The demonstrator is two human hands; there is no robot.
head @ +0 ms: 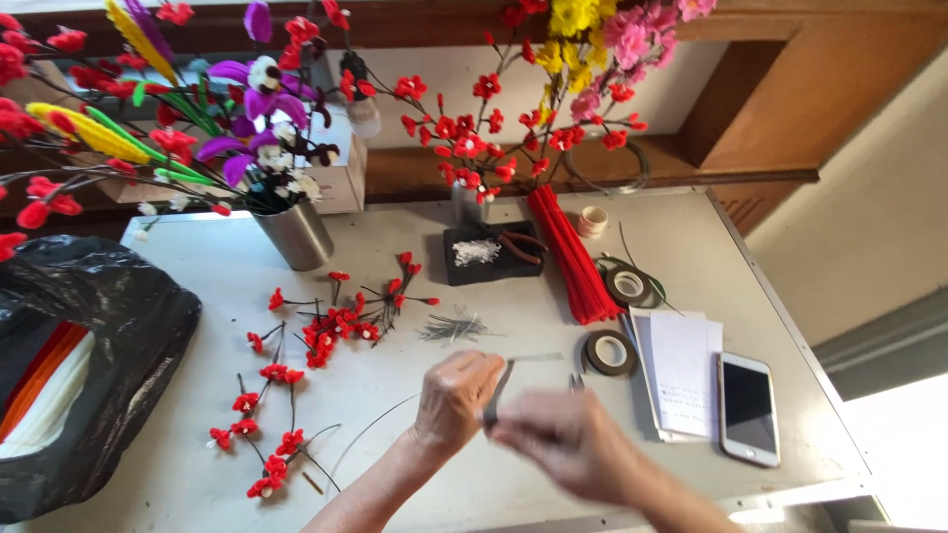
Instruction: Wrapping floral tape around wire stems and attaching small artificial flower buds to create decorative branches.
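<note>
Over the grey table [415, 247], my left hand [456, 395] and blurred right hand [563, 439] pinch a dark tape strip [497, 393]; small red paper blossoms [326, 336] lie just left.

Two rolls of floral tape [608, 352] lie on the table, beside one phone [748, 408] and one pair of pliers [520, 244]. One metal cup [297, 235] holds flowers; one black bag [94, 326] sits left.
</note>
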